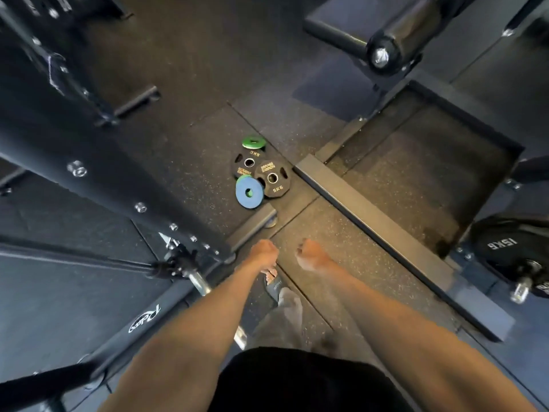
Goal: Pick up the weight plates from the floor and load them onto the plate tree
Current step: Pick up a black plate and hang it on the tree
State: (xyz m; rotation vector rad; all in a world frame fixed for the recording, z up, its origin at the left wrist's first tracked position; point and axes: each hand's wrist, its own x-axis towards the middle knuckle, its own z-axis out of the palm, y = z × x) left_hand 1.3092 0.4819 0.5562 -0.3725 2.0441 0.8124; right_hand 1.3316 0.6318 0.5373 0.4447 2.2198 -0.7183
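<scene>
Several weight plates lie in a small heap on the dark rubber floor ahead of me. A small green plate (pixel 253 142) is farthest, partly resting on a black 5 kg plate (pixel 246 164). A second black 5 kg plate (pixel 273 179) overlaps it on the right, and a blue plate (pixel 249 192) lies nearest me. My left hand (pixel 263 251) and my right hand (pixel 309 254) hang well short of the heap, both curled into loose fists with nothing in them. No plate tree can be told apart among the frames.
A black machine frame (pixel 98 173) with bolts slants across the left. A flat steel base bar (pixel 371 230) runs diagonally at right, beside a footplate (pixel 421 162). A 15 kg plate (pixel 505 248) sits on a peg at the right edge. My sandalled foot (pixel 273 285) stands below my hands.
</scene>
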